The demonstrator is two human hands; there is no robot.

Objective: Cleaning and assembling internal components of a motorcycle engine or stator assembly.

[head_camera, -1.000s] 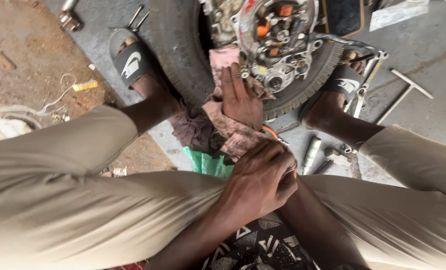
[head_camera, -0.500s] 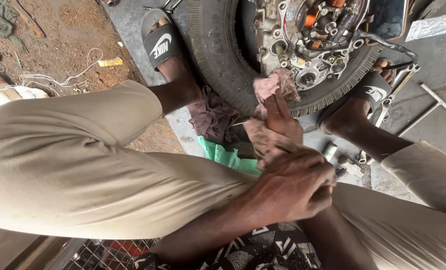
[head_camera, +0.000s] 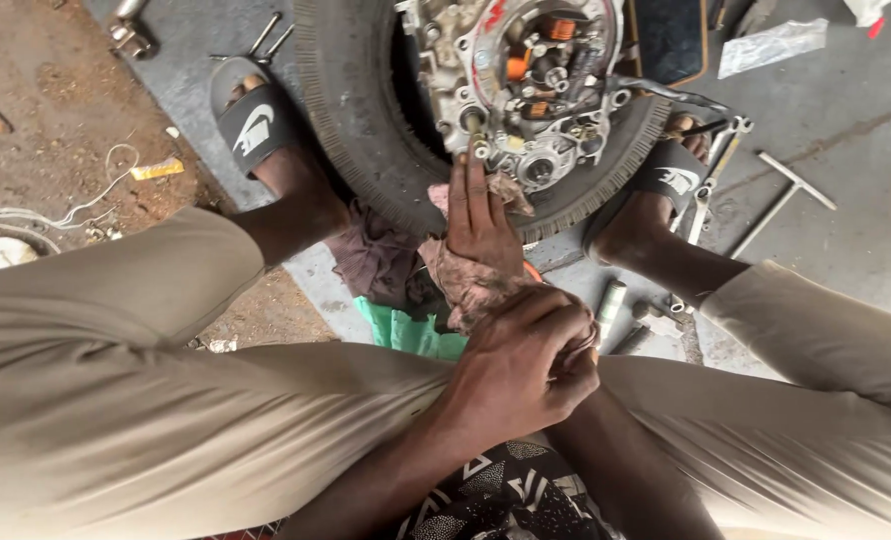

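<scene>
My right hand [head_camera: 480, 215] is stretched out flat, back up, with its fingertips just below the metal engine block [head_camera: 530, 85]. The engine rests inside a black tyre [head_camera: 350, 110] lying on the ground. A dirty pinkish rag [head_camera: 465, 285] is wrapped over my right wrist. My left hand [head_camera: 520, 365] is closed around that rag and the wrist, close to my lap. My two feet in black sandals [head_camera: 255, 125] [head_camera: 675, 175] sit on either side of the tyre.
A T-handle wrench [head_camera: 775, 200], spanners [head_camera: 710, 185] and sockets [head_camera: 610, 300] lie on the grey concrete at right. A green cloth [head_camera: 405, 330] and a dark cloth [head_camera: 370, 260] lie between my legs. Bare dirt with a white wire [head_camera: 65, 210] is at left.
The view has shifted, so the tyre and engine sit more central. My right hand has straightened out toward the engine while my left hand stays closed on the rag at its wrist.
</scene>
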